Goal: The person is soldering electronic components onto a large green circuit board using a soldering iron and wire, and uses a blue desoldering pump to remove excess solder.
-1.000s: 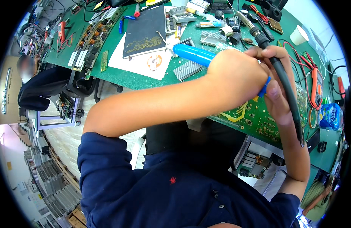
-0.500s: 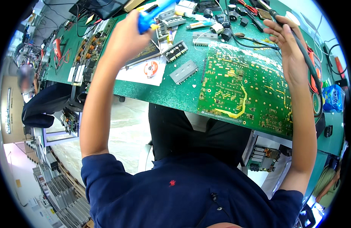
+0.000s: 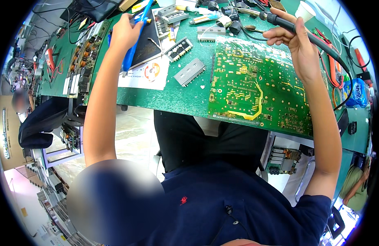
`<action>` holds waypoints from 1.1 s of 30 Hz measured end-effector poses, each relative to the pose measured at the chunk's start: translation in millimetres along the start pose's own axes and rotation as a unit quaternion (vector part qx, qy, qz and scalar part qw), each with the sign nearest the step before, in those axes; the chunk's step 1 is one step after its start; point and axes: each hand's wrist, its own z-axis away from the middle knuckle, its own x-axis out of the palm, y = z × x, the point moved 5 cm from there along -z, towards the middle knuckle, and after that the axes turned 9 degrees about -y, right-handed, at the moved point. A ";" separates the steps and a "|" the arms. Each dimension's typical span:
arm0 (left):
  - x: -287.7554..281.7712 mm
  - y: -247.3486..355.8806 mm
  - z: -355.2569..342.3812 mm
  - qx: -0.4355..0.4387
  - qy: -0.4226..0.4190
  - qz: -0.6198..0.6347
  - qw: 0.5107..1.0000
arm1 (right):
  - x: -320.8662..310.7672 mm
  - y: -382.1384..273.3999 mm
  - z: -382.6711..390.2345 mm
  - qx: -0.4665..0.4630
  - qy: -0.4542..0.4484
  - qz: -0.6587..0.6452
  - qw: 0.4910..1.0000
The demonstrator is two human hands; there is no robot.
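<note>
My left hand (image 3: 124,33) is beside a long blue desoldering pump (image 3: 137,43), fingers curled and thumb against its barrel; part of the grip is hidden. The pump's narrow end points toward me, above white papers (image 3: 156,78) and a black notebook (image 3: 146,51). In my right hand (image 3: 298,47) a soldering iron (image 3: 279,21) rests between thumb and fingers. Its metal tip (image 3: 247,11) points left, and its cable runs back over my wrist. Below that hand lies a large green circuit board (image 3: 255,88), solder side up, at the table's front edge.
A grey finned heatsink (image 3: 190,72) and a component block (image 3: 180,49) lie left of the board. Black cylindrical parts (image 3: 235,27) and a white cup (image 3: 305,11) are at the back. Populated boards (image 3: 81,57) line the left; a blue packet (image 3: 357,94) stands right.
My left hand has moved left and nearer, and the pump has swung round so its narrow end points toward me. My right hand has shifted left, with the iron now pointing left.
</note>
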 end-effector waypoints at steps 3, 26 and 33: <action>-8.0 -16.6 6.0 -0.015 -0.011 -0.051 0.999 | 13.5 -7.2 -4.0 -0.037 0.059 -0.011 0.998; 21.3 166.0 53.7 0.373 -0.168 0.046 0.911 | 6.6 -6.7 -4.6 0.001 0.178 -0.014 0.984; 3.1 159.7 49.0 0.302 -0.135 0.184 0.925 | -5.4 -10.8 7.9 -0.021 0.177 0.051 0.983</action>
